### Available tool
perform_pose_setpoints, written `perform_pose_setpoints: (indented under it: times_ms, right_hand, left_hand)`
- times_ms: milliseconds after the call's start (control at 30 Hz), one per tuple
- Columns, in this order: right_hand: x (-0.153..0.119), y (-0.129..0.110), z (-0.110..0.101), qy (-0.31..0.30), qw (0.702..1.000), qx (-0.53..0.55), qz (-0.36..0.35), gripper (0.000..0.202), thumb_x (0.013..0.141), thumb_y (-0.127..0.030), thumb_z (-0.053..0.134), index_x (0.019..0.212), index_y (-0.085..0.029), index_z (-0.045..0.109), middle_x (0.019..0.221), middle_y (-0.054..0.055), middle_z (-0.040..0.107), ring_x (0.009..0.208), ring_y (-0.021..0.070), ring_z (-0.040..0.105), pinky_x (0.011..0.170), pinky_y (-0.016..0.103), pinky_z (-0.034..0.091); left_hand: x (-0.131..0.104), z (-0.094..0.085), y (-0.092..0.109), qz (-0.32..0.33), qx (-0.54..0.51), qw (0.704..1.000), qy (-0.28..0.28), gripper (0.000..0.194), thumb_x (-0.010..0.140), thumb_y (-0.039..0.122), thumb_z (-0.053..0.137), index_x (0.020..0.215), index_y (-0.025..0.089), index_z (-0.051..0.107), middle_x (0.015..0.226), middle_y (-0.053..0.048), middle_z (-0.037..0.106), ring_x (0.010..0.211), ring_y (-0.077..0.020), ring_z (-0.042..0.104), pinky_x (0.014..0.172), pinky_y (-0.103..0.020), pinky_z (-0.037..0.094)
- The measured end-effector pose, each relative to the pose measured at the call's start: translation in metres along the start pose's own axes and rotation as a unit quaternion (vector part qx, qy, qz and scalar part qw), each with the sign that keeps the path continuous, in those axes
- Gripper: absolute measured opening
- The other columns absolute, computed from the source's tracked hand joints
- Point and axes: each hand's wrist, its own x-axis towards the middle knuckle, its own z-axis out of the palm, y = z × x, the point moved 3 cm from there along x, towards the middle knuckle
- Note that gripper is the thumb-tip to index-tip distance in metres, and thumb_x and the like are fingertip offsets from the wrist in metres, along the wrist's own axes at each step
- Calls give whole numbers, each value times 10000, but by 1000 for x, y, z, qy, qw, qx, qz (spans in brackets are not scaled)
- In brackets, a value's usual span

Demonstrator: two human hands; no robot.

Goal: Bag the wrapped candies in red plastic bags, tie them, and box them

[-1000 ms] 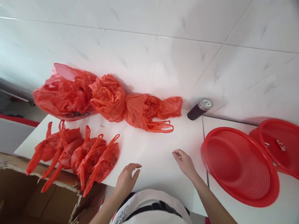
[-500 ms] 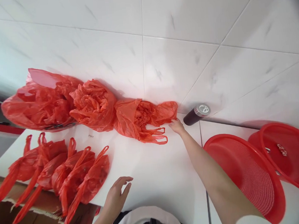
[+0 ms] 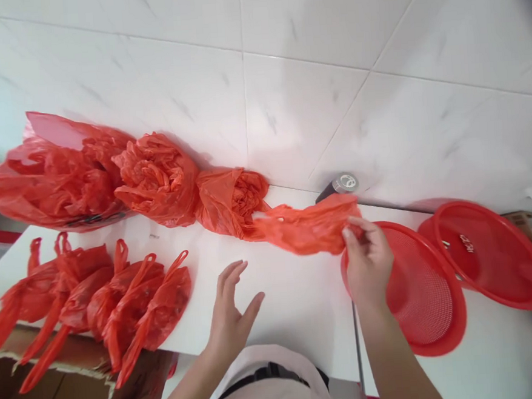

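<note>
My right hand (image 3: 369, 259) grips one end of a crumpled red plastic bag (image 3: 306, 224), which stretches leftward over the white table, blurred. My left hand (image 3: 234, 314) is above the table with fingers apart and nothing in it. Left of the held bag, a bundled red bag (image 3: 234, 198) rests against the tiled wall. Beside it stand a rounder stuffed red bag (image 3: 162, 179) and a large one (image 3: 59, 177) at the far left. Several small filled red bags (image 3: 168, 306) with loop handles lie along the table's front left edge.
A dark bottle (image 3: 338, 185) stands by the wall behind the held bag. To the right are a red perforated basket (image 3: 420, 292) and another red basket (image 3: 493, 256). An open cardboard box (image 3: 38, 398) sits below the table at the lower left.
My right hand has lifted the end red bag away from the bundle and drawn it right, toward the basket. My left hand has moved up and to the right, its fingers more spread.
</note>
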Motion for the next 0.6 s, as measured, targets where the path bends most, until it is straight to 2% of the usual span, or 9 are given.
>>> perform_pose_setpoints:
  times_ms: [67,133,200,233,300,367,467,567,600]
  right_hand:
    - [-39,-7,-8,-57,997,9,57,266,840,-404,649,1049,-240,659,1023,50,679,911,190,632,784,308,517]
    - [-71,-5,-12,-129,983,39,121,277,841,-440,639,1045,-254,662,998,49,692,893,195,639,748,298,525]
    - [-92,2,-15,-181,966,72,172,295,843,-469,628,1045,-256,659,974,49,697,865,194,643,715,290,528]
    - [-98,6,-19,-185,961,81,188,305,841,-477,627,1045,-252,656,974,51,695,862,194,643,712,290,529]
    - [-101,15,-30,-147,965,88,197,317,833,-480,634,1045,-244,648,1006,57,687,891,201,639,737,302,529]
    - [-100,23,-43,-84,974,82,192,318,824,-469,643,1049,-244,642,1050,61,673,940,207,627,782,318,522]
    - [-102,35,-59,-25,979,60,193,303,815,-448,652,1040,-245,649,1058,56,661,966,205,610,817,330,504]
    - [-106,44,-66,0,972,99,215,288,794,-434,667,1012,-246,656,1015,44,658,920,195,616,788,332,507]
    - [-107,44,-66,1,966,129,225,288,778,-427,681,1001,-246,656,990,38,657,889,188,622,768,329,512]
  left_hand:
    - [4,0,23,64,13,998,13,690,819,260,678,1420,302,340,1471,-132,332,1360,-296,363,1057,-501,403]
    - [4,-1,33,99,37,994,-2,691,781,186,691,1395,297,394,1510,-132,266,1385,-322,309,1074,-529,369]
    - [0,-4,31,113,61,991,-38,526,767,115,652,1254,287,551,1461,-107,352,1344,-320,354,1055,-527,384]
    - [-3,-6,27,114,72,989,-58,417,767,102,632,1144,279,622,1404,-94,426,1312,-315,388,1040,-523,397]
    - [-12,-11,19,113,83,986,-93,244,773,98,599,935,258,686,1275,-79,544,1249,-306,443,999,-504,431]
    - [-23,-17,12,110,78,984,-113,204,771,85,568,832,240,685,1194,-77,602,1211,-298,472,960,-473,460]
    - [-41,-26,9,94,46,983,-152,197,785,82,545,801,230,675,1089,-72,651,1095,-260,556,905,-411,490]
    - [-55,-31,11,40,-12,974,-223,58,817,223,630,829,230,686,1003,-58,650,921,-211,622,830,-341,513]
    - [-57,-33,11,17,-34,973,-229,87,825,279,641,879,233,692,1007,-56,639,885,-196,628,822,-331,514]
